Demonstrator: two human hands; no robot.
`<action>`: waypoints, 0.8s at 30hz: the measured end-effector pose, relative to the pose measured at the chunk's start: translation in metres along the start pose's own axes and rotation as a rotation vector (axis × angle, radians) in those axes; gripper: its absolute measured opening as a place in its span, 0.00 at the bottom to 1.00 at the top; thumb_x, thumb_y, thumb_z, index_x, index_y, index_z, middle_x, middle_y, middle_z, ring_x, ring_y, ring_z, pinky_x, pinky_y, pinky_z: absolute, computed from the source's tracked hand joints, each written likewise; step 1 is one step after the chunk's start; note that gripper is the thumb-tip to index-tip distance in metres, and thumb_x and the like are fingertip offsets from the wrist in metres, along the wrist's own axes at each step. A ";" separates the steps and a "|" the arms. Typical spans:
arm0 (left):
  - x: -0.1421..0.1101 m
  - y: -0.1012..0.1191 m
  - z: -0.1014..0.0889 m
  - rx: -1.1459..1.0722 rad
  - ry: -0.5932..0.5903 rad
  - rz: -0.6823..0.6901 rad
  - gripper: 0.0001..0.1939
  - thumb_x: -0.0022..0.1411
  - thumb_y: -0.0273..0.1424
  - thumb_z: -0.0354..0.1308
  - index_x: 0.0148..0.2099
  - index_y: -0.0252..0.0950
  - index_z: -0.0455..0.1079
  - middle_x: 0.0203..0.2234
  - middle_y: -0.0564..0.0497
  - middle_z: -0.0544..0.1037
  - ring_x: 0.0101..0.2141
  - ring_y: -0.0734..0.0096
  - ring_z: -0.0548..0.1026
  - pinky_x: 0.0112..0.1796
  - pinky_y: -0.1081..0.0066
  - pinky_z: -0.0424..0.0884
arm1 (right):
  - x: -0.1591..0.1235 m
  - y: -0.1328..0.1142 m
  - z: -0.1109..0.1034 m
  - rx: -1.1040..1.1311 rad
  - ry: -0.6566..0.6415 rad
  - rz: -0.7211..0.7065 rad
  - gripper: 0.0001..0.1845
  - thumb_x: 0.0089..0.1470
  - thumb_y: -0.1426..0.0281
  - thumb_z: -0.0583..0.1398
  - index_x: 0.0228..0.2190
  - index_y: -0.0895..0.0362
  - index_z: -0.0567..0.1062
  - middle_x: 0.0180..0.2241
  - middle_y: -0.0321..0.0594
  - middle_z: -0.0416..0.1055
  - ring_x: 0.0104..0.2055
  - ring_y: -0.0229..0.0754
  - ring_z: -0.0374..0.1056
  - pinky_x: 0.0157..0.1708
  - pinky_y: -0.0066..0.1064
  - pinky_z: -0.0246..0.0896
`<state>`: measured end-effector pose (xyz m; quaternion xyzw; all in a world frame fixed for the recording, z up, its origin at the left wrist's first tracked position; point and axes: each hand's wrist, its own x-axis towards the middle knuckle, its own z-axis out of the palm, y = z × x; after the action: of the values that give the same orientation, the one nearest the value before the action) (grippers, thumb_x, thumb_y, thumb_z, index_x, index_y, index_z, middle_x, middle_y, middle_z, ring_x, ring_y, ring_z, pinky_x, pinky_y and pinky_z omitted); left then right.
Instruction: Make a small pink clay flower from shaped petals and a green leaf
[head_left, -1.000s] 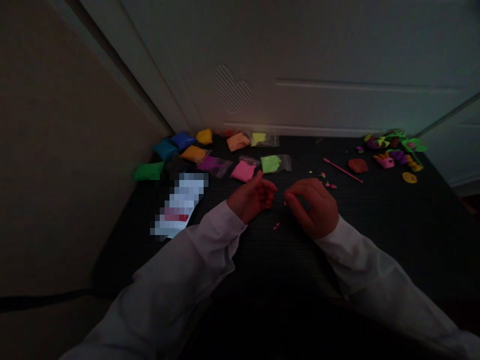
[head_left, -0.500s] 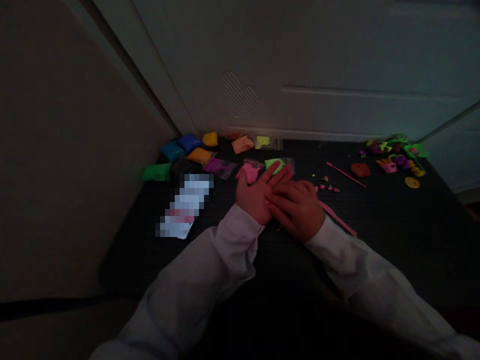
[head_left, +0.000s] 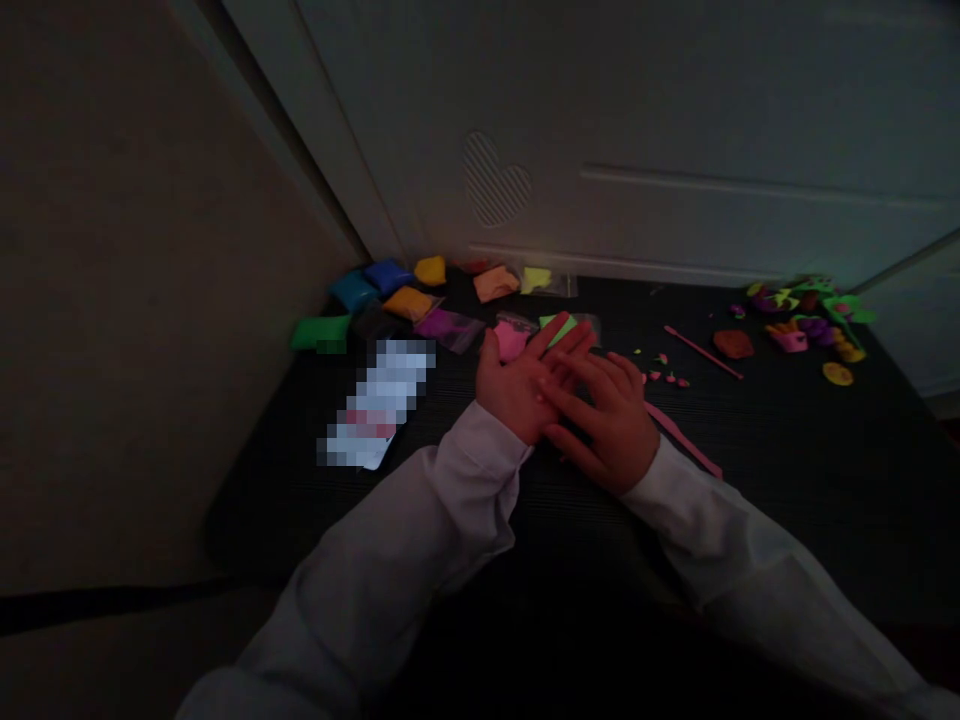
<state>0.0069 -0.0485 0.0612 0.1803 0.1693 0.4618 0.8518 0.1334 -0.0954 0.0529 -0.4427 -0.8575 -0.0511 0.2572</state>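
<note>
My left hand [head_left: 514, 392] lies palm up above the dark table, fingers stretched out and thumb apart. On its palm is what looks like a tiny pink ball of clay [head_left: 540, 397], hard to make out in the dim light. My right hand [head_left: 611, 420] is over that palm, fingers spread and bent, a fingertip at the tiny ball. Just behind the left hand lie a pink clay pack [head_left: 511, 340] and a light green clay pack [head_left: 556, 329]. Several small pink-and-green pieces [head_left: 656, 376] rest right of my right hand.
A lit phone [head_left: 382, 405] lies at the left. Behind it are several clay packs, among them a green pack [head_left: 321, 332] and a purple pack [head_left: 442, 325]. To the right are a pink stick tool [head_left: 703, 352], a pink strip [head_left: 684, 438], a reddish-brown lump [head_left: 733, 345] and colourful clay figures [head_left: 814, 325].
My right hand's fingers have lifted and spread slightly on the left palm, uncovering the tiny pink spot. The view has shifted a little, so the table items appear further right.
</note>
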 end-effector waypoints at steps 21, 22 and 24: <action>0.002 0.001 -0.005 -0.147 -0.042 -0.039 0.39 0.52 0.55 0.26 0.52 0.33 0.58 0.51 0.44 0.62 0.52 0.62 0.60 0.48 0.66 0.59 | 0.000 -0.003 -0.004 -0.042 -0.052 -0.007 0.22 0.49 0.58 0.51 0.47 0.47 0.64 0.54 0.43 0.53 0.55 0.49 0.48 0.52 0.49 0.37; 0.002 0.000 -0.005 -0.139 -0.034 -0.040 0.39 0.52 0.55 0.26 0.52 0.32 0.58 0.51 0.44 0.63 0.52 0.62 0.60 0.48 0.66 0.59 | 0.001 -0.003 -0.004 -0.047 -0.057 -0.006 0.22 0.49 0.57 0.51 0.47 0.46 0.64 0.54 0.42 0.53 0.55 0.49 0.48 0.52 0.49 0.37; 0.002 0.000 -0.005 -0.128 -0.028 -0.040 0.39 0.52 0.55 0.27 0.52 0.32 0.58 0.50 0.43 0.63 0.52 0.62 0.60 0.47 0.65 0.59 | 0.001 -0.002 -0.003 -0.062 -0.058 0.005 0.21 0.49 0.57 0.51 0.46 0.46 0.65 0.54 0.42 0.53 0.55 0.48 0.48 0.52 0.49 0.36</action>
<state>0.0056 -0.0461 0.0566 0.1287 0.1311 0.4518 0.8730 0.1323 -0.0969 0.0565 -0.4537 -0.8615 -0.0640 0.2186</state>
